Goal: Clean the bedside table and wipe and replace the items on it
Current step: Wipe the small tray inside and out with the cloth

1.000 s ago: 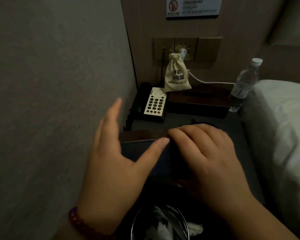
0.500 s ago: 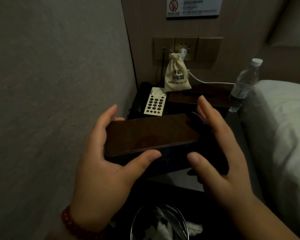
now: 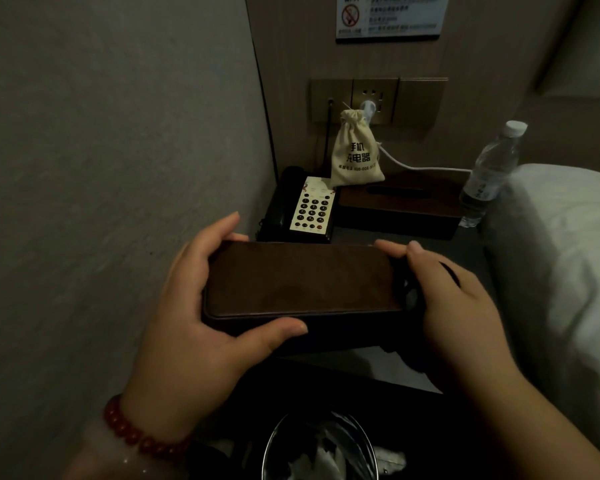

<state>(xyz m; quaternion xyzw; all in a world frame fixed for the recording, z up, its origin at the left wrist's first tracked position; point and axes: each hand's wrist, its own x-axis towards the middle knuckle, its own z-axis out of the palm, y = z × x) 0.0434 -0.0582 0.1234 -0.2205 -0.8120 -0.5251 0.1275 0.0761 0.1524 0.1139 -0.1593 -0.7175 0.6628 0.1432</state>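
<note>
Right hand (image 3: 465, 306) now grips the box (image 3: 302, 278) opposite left hand (image 3: 187, 327).

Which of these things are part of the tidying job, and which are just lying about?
Part of the job: bedside table, brown box held by left hand and right hand, telephone, tissue box, cloth pouch, water bottle.
Just there: bin, bed, wall sign, socket.
</note>
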